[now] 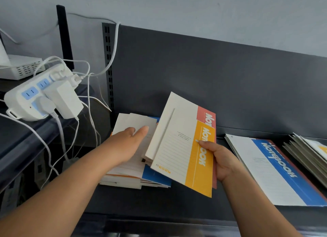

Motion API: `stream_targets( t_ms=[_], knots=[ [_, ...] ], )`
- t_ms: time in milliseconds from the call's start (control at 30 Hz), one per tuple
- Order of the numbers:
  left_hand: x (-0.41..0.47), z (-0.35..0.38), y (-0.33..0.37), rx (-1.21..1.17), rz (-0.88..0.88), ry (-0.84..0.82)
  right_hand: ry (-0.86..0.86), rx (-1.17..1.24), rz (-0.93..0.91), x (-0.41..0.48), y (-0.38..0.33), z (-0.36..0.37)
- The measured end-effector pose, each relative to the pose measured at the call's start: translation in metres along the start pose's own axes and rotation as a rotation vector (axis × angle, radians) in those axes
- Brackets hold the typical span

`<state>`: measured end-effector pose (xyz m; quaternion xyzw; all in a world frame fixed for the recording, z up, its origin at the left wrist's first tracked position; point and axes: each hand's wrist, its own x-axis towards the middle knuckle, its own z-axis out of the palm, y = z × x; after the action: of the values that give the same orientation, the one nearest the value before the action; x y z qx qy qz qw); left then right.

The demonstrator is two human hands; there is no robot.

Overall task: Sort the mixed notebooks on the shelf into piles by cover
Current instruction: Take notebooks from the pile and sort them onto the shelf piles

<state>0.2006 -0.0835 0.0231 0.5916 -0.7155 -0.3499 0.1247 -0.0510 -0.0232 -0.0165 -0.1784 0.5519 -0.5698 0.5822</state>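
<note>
The right hand (223, 160) pinches the yellow-spined notebook (180, 148) by its spine edge, thumb on the cover and fingers curled behind, with a red-spined notebook (207, 112) pinned behind it in the same grip. Both are tilted up just beside the mixed stack (127, 173) on the shelf (159, 201). The left hand (127, 144) lies flat on that stack with fingers straight, holding nothing. These look like thin, light softcovers that will probably flex and slide over each other. The spine is the stiff place to hold, and a loose pinch could let the red one slip. The blue-spined pile (276, 174) waits to the right.
</note>
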Motion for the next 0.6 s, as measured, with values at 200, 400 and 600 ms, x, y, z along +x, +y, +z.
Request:
stream_targets(
  t_ms=[200, 400, 600],
  knots=[
    [-0.001, -0.006, 0.017, -0.037, 0.051, 0.095, 0.008, 0.043, -0.023, -0.018, -0.011, -0.012],
    [-0.004, 0.010, 0.070, -0.595, 0.102, -0.210, 0.014, 0.104, -0.069, -0.036, -0.020, -0.028],
    [0.007, 0.057, 0.102, -0.703, 0.037, -0.364, 0.128, 0.097, -0.056, -0.038, -0.040, -0.060]
  ],
)
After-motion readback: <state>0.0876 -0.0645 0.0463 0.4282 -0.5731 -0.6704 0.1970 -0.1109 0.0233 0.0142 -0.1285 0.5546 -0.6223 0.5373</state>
